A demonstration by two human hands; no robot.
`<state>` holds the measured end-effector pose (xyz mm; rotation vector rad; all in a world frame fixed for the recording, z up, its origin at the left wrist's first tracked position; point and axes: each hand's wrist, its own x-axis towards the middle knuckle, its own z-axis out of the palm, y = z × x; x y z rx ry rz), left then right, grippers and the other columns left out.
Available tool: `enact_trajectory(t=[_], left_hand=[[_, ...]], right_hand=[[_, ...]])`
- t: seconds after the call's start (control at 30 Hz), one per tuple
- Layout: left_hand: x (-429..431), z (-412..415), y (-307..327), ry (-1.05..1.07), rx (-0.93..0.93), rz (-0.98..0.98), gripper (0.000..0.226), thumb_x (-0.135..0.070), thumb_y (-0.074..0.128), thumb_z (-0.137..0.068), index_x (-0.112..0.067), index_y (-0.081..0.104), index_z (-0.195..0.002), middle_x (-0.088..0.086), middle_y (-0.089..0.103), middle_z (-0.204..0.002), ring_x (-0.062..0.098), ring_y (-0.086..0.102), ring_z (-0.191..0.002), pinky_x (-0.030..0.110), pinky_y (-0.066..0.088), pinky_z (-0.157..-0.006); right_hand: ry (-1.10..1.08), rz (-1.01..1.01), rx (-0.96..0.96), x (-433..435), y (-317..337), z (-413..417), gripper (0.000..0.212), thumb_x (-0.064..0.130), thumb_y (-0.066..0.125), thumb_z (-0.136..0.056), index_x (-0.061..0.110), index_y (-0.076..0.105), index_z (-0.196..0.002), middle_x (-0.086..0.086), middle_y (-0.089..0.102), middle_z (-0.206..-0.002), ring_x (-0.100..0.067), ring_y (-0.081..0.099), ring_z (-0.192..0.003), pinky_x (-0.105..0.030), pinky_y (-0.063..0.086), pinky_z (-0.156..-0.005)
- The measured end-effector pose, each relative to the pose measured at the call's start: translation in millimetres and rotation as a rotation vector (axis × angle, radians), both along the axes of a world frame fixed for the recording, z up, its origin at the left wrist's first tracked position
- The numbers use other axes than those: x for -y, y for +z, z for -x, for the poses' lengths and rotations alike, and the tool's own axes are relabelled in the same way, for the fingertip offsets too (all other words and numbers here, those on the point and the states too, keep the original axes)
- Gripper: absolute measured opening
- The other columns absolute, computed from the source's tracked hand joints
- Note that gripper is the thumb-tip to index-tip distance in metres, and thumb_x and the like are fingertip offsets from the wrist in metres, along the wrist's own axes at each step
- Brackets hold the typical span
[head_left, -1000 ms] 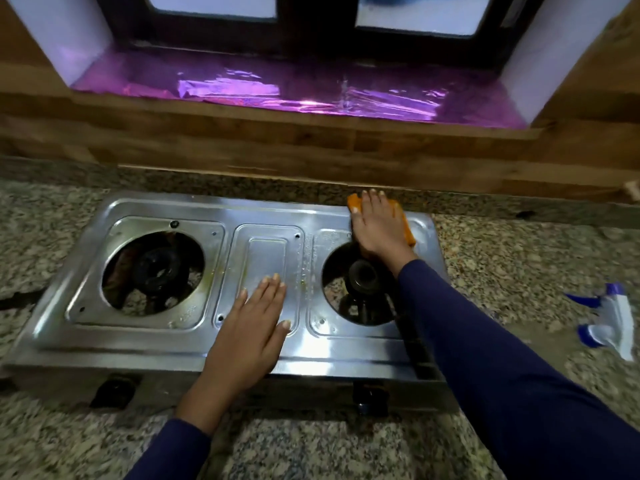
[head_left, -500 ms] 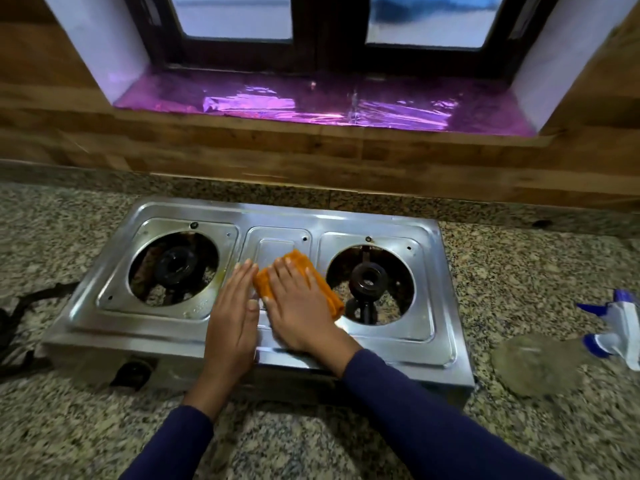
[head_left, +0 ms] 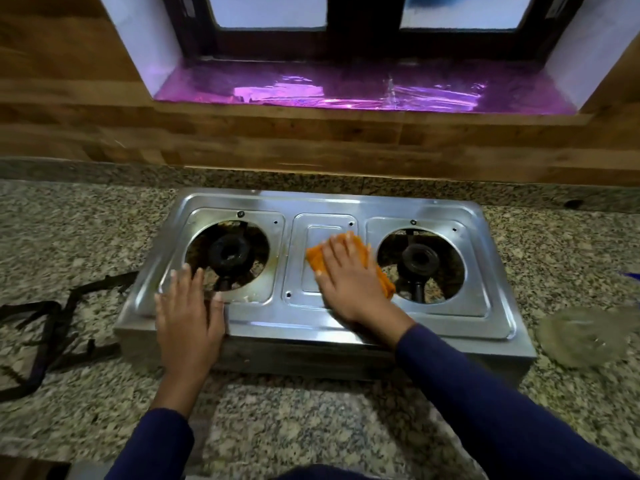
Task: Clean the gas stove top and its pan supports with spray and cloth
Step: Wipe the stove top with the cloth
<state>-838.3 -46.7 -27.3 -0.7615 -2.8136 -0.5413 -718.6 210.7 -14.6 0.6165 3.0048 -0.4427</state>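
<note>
Head view: right hand (head_left: 349,285) lies flat, fingers spread, grip pressing an orange cloth (head_left: 360,258) onto the centre panel of the stove (head_left: 346,323). Left hand (head_left: 188,313) flat and empty on the front-left edge, fingertips at the left burner (head_left: 228,252) opening. Right burner (head_left: 420,261) bare, no pan supports on. Stove sits on granite tabletop (head_left: 311,427); black strap (head_left: 52,327) lies left, wet patch (head_left: 585,332) right.
</note>
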Motion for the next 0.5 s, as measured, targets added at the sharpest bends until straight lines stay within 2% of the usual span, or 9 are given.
enact_trajectory(t=[0.1, 0.23, 0.37, 0.5], left_hand=[[35.8, 31.2, -1.4, 0.103, 0.022, 0.041, 0.064, -0.042, 0.024, -0.099, -0.004, 0.035, -0.148, 0.016, 0.029, -0.158, 0.031, 0.018, -0.149, 0.055, 0.012, -0.118], [68.5, 64.5, -5.8, 0.074, 0.098, 0.049, 0.065, -0.041, 0.023, -0.099, -0.001, 0.036, -0.147, 0.02, 0.03, -0.157, 0.033, 0.026, -0.146, 0.051, 0.023, -0.116], [87.9, 84.7, -6.7, -0.081, 0.141, 0.001, 0.06, -0.041, 0.025, -0.1, -0.011, 0.031, -0.152, 0.011, 0.028, -0.159, 0.026, 0.034, -0.143, 0.043, 0.038, -0.107], [99.6, 92.7, -8.6, -0.198, 0.154, -0.036, 0.061, -0.043, 0.025, -0.101, -0.016, 0.022, -0.155, 0.003, 0.017, -0.163, 0.016, 0.023, -0.147, 0.036, 0.031, -0.111]], right_hand=[[-0.224, -0.009, -0.004, -21.6, 0.0, 64.9, 0.063, 0.048, 0.015, -0.103, 0.02, 0.004, -0.158, -0.007, -0.009, -0.166, -0.028, -0.016, -0.151, -0.063, -0.014, -0.115], [-0.351, -0.028, -0.01, -33.5, 5.8, 132.8, 0.062, 0.042, 0.019, -0.103, 0.015, 0.009, -0.158, -0.013, -0.001, -0.166, -0.03, -0.007, -0.153, -0.062, -0.006, -0.117], [-0.364, -0.011, -0.015, -6.2, 8.6, 193.5, 0.061, 0.041, 0.018, -0.104, 0.013, 0.014, -0.158, -0.012, 0.008, -0.166, -0.028, 0.0, -0.153, -0.06, -0.004, -0.119], [-0.256, -0.002, -0.005, 43.7, 7.3, 251.6, 0.061, 0.042, 0.018, -0.103, 0.014, 0.015, -0.158, -0.008, 0.009, -0.166, -0.024, 0.001, -0.153, -0.058, -0.006, -0.119]])
